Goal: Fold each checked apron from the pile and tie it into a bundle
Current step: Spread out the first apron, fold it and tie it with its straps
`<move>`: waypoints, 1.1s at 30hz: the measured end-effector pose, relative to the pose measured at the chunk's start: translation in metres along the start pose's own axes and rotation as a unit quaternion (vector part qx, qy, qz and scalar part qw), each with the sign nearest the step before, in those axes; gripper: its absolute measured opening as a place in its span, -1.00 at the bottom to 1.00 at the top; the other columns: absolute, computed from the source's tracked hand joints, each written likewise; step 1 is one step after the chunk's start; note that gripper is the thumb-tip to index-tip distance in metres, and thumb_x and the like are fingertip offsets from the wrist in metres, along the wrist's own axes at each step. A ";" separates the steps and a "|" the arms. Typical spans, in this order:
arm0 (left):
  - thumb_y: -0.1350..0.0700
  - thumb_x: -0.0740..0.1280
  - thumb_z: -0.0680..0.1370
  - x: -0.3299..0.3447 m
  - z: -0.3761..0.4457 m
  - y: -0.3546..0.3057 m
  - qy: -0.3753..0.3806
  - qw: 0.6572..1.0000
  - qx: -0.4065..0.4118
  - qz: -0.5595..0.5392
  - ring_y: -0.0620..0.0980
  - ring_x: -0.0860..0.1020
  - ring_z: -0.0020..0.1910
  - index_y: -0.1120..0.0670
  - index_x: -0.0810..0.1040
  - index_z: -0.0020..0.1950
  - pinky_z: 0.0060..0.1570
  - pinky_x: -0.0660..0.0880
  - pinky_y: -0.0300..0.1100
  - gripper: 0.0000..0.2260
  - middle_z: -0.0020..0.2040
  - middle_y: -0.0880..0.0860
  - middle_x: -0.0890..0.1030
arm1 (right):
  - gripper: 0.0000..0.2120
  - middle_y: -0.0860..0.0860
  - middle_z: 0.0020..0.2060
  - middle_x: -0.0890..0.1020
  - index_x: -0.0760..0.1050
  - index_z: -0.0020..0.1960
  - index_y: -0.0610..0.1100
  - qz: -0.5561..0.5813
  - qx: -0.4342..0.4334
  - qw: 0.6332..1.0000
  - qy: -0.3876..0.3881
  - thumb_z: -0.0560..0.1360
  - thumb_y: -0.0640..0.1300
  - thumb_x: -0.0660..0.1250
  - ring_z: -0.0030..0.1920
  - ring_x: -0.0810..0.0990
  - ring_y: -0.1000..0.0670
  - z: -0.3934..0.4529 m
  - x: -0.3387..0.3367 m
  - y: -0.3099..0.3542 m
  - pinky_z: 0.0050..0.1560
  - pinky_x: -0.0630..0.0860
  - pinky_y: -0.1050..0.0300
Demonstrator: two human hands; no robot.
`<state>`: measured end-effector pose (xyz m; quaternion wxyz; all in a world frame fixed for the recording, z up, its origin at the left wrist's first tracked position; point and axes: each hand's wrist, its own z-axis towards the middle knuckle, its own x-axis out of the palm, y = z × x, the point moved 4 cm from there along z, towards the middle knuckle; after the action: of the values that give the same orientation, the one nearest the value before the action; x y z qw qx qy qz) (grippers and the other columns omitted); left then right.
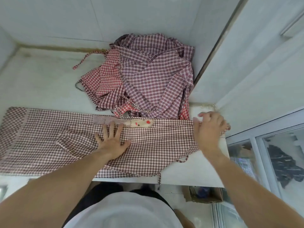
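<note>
So you had one checked apron (148, 145) spread flat along the near edge of the white bench (194, 171), running from the far left almost to the right end, with a thin tie (159, 180) dangling over the front edge. Your left hand (111, 140) was pressed flat on the middle of it, fingers (107, 129) spread wide and straight, holding nothing, just pinning the cloth down. Right beyond those fingertips sat a little cream patch (139, 123) with red marks on it, at the apron's far edge. Your right hand (209, 129) was over at the apron's right end, fingers curled over that edge, though I couldn't tell how firmly they pinched it. The pile (153, 76) of the other checked aprons was heaped behind, up against the back right corner by the wall, red ones poking out from under darker maroon ones, just touching the far edge of the spread one. A cardboard box (205, 195) sat on the floor below the bench.
</note>
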<state>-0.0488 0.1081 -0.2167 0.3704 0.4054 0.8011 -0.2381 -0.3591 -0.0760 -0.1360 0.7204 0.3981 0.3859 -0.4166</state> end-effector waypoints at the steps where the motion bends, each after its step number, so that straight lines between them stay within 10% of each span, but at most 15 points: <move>1: -0.45 -0.11 0.54 0.000 0.000 0.000 -0.005 1.000 0.004 -0.002 0.20 -0.42 0.53 -0.14 -0.40 0.57 0.42 -0.29 0.42 -0.23 0.56 0.04 -0.45 | -0.77 -0.16 0.04 0.53 0.55 0.04 -0.16 0.039 -0.032 0.999 -0.008 0.55 0.00 0.30 0.12 0.39 -0.13 -0.019 -0.003 0.027 0.23 0.20 -0.13; 5: -0.41 -0.04 0.57 -0.003 0.003 0.004 -0.050 0.998 0.026 -0.031 0.17 -0.36 0.56 -0.14 -0.27 0.60 0.41 -0.30 0.39 -0.27 0.60 0.05 -0.33 | -0.60 -0.06 0.34 0.45 0.53 0.20 0.00 0.050 -0.082 0.980 0.176 0.49 0.20 0.23 0.39 0.33 -0.22 -0.097 0.028 0.097 0.34 0.25 -0.31; 12: -0.08 0.18 0.48 -0.010 -0.035 -0.001 -0.231 0.961 0.148 -0.021 0.23 0.21 0.49 0.04 0.25 0.48 0.46 0.09 0.35 -0.43 0.50 0.15 0.26 | -0.32 0.03 0.62 -0.05 0.03 0.59 0.21 -0.026 -0.018 0.931 0.363 0.52 0.40 -0.09 0.59 -0.17 -0.22 -0.122 0.066 0.096 0.49 -0.26 -0.28; 21: -0.42 -0.17 0.55 0.033 -0.030 0.052 -0.072 0.995 0.067 0.005 0.13 -0.50 0.49 -0.30 -0.47 0.47 0.22 -0.46 0.45 -0.37 0.47 -0.11 -0.56 | -0.30 0.10 0.57 -0.34 -0.24 0.59 0.23 -0.025 -0.018 0.893 0.449 0.57 0.40 -0.06 0.55 -0.41 -0.14 -0.114 0.061 0.100 0.48 -0.41 -0.20; 33: -0.37 -0.15 0.58 0.014 -0.031 0.124 -0.093 0.995 -0.025 -0.014 0.15 -0.30 0.57 -0.21 -0.31 0.58 0.41 -0.26 0.42 -0.36 0.60 -0.11 -0.30 | -0.13 0.21 0.55 -0.32 -0.26 0.59 0.21 -0.040 -0.038 0.892 0.449 0.44 0.56 -0.07 0.56 -0.38 0.04 -0.120 0.056 0.082 0.50 -0.39 -0.24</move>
<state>0.0355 0.2050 -0.2184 0.4495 0.3609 0.7746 -0.2602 -0.2919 0.0426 -0.2115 0.4682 0.4992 0.6991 -0.2070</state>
